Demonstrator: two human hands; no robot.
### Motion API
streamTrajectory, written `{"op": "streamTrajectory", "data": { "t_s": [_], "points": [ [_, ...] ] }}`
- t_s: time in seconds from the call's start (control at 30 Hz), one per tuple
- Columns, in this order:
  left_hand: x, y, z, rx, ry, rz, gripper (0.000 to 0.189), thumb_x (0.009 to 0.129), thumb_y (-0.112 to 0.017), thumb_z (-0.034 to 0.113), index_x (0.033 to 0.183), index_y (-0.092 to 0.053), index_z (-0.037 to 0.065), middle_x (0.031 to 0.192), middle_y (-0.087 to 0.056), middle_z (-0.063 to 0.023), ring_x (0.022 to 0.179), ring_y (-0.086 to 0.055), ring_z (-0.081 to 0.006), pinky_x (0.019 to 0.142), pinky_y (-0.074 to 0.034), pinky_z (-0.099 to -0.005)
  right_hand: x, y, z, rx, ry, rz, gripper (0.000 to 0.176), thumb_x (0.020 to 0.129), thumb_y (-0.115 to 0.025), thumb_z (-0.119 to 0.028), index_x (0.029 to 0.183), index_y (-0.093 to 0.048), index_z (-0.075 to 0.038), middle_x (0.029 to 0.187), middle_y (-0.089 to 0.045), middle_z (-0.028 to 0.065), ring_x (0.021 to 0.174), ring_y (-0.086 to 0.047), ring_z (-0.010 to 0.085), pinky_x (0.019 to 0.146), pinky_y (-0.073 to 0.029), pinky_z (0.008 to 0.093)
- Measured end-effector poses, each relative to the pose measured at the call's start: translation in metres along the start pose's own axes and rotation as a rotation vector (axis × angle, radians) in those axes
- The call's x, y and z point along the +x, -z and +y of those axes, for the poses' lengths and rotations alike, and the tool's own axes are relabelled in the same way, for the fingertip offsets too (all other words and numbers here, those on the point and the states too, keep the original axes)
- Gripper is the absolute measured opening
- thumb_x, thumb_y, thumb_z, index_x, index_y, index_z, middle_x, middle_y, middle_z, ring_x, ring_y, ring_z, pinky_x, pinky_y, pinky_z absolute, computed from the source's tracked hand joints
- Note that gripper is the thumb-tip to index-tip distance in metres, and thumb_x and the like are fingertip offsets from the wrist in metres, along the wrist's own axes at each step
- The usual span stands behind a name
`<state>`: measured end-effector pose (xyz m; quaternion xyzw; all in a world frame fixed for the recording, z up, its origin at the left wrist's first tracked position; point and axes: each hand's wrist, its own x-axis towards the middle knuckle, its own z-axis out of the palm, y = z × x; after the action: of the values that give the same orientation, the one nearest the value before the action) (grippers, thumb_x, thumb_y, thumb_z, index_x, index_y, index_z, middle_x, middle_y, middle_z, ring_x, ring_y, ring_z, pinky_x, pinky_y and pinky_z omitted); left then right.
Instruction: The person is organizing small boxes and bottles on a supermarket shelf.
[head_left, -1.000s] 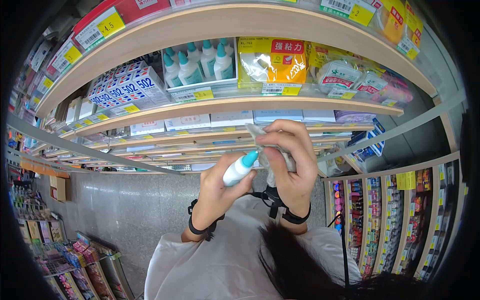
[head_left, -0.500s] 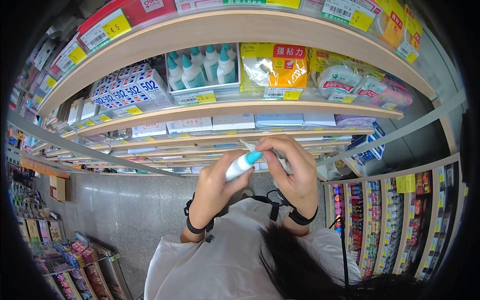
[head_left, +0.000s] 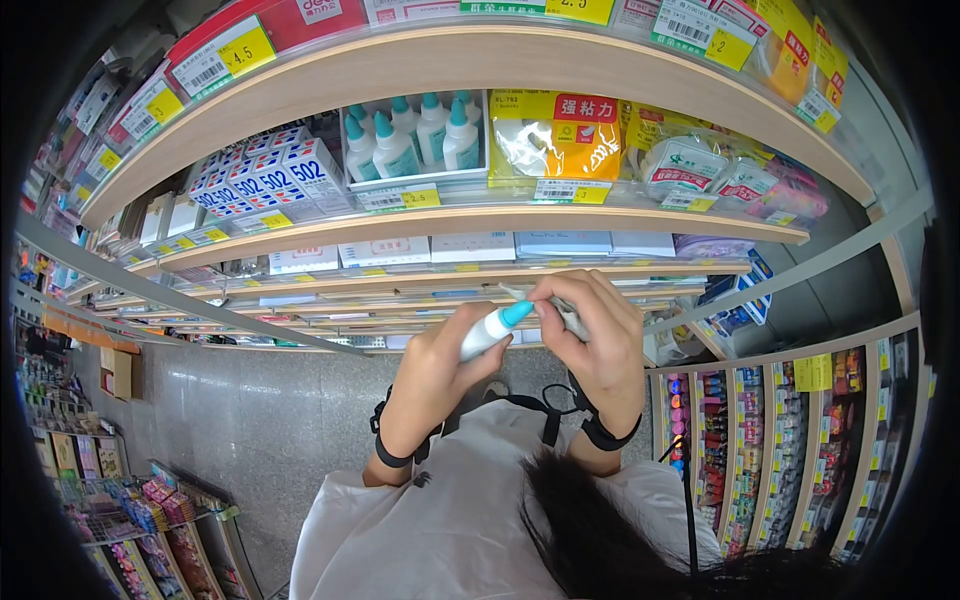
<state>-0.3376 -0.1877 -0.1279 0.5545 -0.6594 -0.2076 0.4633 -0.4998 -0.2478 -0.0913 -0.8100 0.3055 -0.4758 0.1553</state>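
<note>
My left hand [head_left: 432,372] is wrapped round a white glue bottle [head_left: 482,338] with a turquoise pointed cap [head_left: 517,313], its thumb along the lower side. The bottle tilts, cap up and to the right. My right hand [head_left: 603,345] has thumb and forefinger bent right by the cap's tip. A crumpled white tissue [head_left: 574,322] is tucked in that hand, with a loose end poking out past the fingers to the left. Both hands are in front of the shelves, above my white shirt.
Similar glue bottles [head_left: 393,150] stand in a white box on the shelf ahead. To their left are boxes marked 502 [head_left: 262,182]; to the right, yellow packets [head_left: 556,140]. A grey rail [head_left: 200,290] curves past at left. More stocked shelves [head_left: 745,450] stand at right.
The view has shifted slightly, so shelves and hands sit a little further right. My right fingertips have eased slightly off the cap's tip. The left hand keeps its hold on the bottle.
</note>
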Motion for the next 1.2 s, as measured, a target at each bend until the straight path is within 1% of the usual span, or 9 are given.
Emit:
{"op": "streamTrajectory", "data": {
  "t_s": [0.23, 0.53, 0.73, 0.93, 1.07, 1.1, 1.13, 1.17, 1.2],
  "points": [
    [-0.002, 0.005, 0.000, 0.022, 0.039, -0.044, 0.029, 0.075, -0.071, 0.009, 0.101, -0.058, 0.005, 0.079, -0.064, -0.0141, 0.067, -0.064, -0.0275, 0.061, -0.049, -0.0306, -0.001, 0.004, -0.002, -0.048, 0.000, -0.055, 0.025, 0.069, -0.069, 0.000, 0.090, -0.057, -0.004, 0.082, -0.062, 0.0063, 0.070, -0.060, 0.0238, 0.058, -0.047, 0.0332],
    [-0.002, 0.005, -0.001, 0.068, 0.026, -0.041, 0.030, 0.075, -0.071, 0.009, 0.102, -0.058, 0.005, 0.080, -0.065, -0.0147, 0.069, -0.066, -0.0306, 0.061, -0.050, -0.0326, -0.001, -0.002, 0.002, -0.111, 0.064, -0.053, 0.029, 0.067, -0.068, 0.001, 0.092, -0.055, -0.004, 0.079, -0.060, 0.0055, 0.068, -0.059, 0.0230, 0.056, -0.047, 0.0323],
    [-0.001, 0.004, -0.003, 0.083, 0.020, -0.040, 0.029, 0.075, -0.072, 0.009, 0.101, -0.058, 0.005, 0.078, -0.065, -0.0147, 0.069, -0.065, -0.0304, 0.061, -0.049, -0.0325, -0.002, -0.005, 0.003, -0.119, 0.038, -0.035, 0.027, 0.066, -0.066, 0.003, 0.089, -0.055, -0.005, 0.077, -0.059, 0.0050, 0.065, -0.058, 0.0226, 0.056, -0.046, 0.0325],
    [0.001, 0.004, 0.004, 0.004, 0.013, -0.031, 0.028, 0.076, -0.072, 0.010, 0.100, -0.059, 0.005, 0.077, -0.064, -0.0141, 0.067, -0.065, -0.0285, 0.060, -0.049, -0.0320, -0.003, -0.008, 0.002, 0.033, -0.019, 0.057, 0.022, 0.067, -0.065, 0.003, 0.086, -0.056, -0.004, 0.075, -0.059, 0.0056, 0.065, -0.058, 0.0238, 0.056, -0.046, 0.0322],
    [0.000, 0.001, 0.003, -0.030, 0.012, -0.007, 0.028, 0.076, -0.071, 0.009, 0.101, -0.059, 0.005, 0.075, -0.063, -0.0127, 0.062, -0.063, -0.0231, 0.059, -0.048, -0.0289, -0.005, -0.006, 0.004, 0.113, -0.039, 0.040, 0.019, 0.071, -0.064, 0.003, 0.088, -0.056, -0.003, 0.078, -0.060, 0.0077, 0.069, -0.059, 0.0242, 0.060, -0.047, 0.0305],
    [0.000, 0.000, 0.003, -0.035, 0.025, -0.001, 0.028, 0.077, -0.071, 0.009, 0.101, -0.059, 0.004, 0.074, -0.063, -0.0119, 0.061, -0.062, -0.0204, 0.059, -0.048, -0.0277, -0.006, -0.007, 0.004, 0.171, -0.085, 0.073, 0.019, 0.074, -0.062, 0.003, 0.091, -0.057, -0.002, 0.083, -0.060, 0.0096, 0.073, -0.060, 0.0249, 0.064, -0.047, 0.0301],
    [-0.001, 0.000, 0.003, -0.036, 0.025, -0.005, 0.028, 0.077, -0.071, 0.009, 0.101, -0.059, 0.004, 0.074, -0.063, -0.0119, 0.061, -0.062, -0.0204, 0.059, -0.048, -0.0277, -0.007, -0.007, 0.004, 0.229, -0.130, 0.106, 0.018, 0.077, -0.060, 0.003, 0.094, -0.058, -0.001, 0.088, -0.061, 0.0115, 0.078, -0.060, 0.0256, 0.068, -0.047, 0.0298],
    [-0.001, 0.000, 0.004, -0.053, 0.041, 0.008, 0.028, 0.077, -0.071, 0.009, 0.101, -0.059, 0.004, 0.074, -0.063, -0.0110, 0.061, -0.061, -0.0182, 0.059, -0.047, -0.0269, -0.007, -0.007, 0.002, 0.227, -0.132, 0.108, 0.018, 0.077, -0.060, 0.003, 0.094, -0.058, -0.001, 0.088, -0.061, 0.0115, 0.078, -0.060, 0.0256, 0.068, -0.047, 0.0298],
    [-0.001, 0.000, 0.004, -0.069, 0.057, 0.022, 0.028, 0.077, -0.071, 0.010, 0.101, -0.059, 0.004, 0.074, -0.063, -0.0102, 0.061, -0.060, -0.0160, 0.059, -0.047, -0.0261, -0.007, -0.006, -0.001, 0.279, -0.166, 0.132, 0.020, 0.079, -0.057, 0.003, 0.099, -0.058, 0.000, 0.093, -0.060, 0.0128, 0.083, -0.059, 0.0259, 0.073, -0.046, 0.0299]
  ]
}}
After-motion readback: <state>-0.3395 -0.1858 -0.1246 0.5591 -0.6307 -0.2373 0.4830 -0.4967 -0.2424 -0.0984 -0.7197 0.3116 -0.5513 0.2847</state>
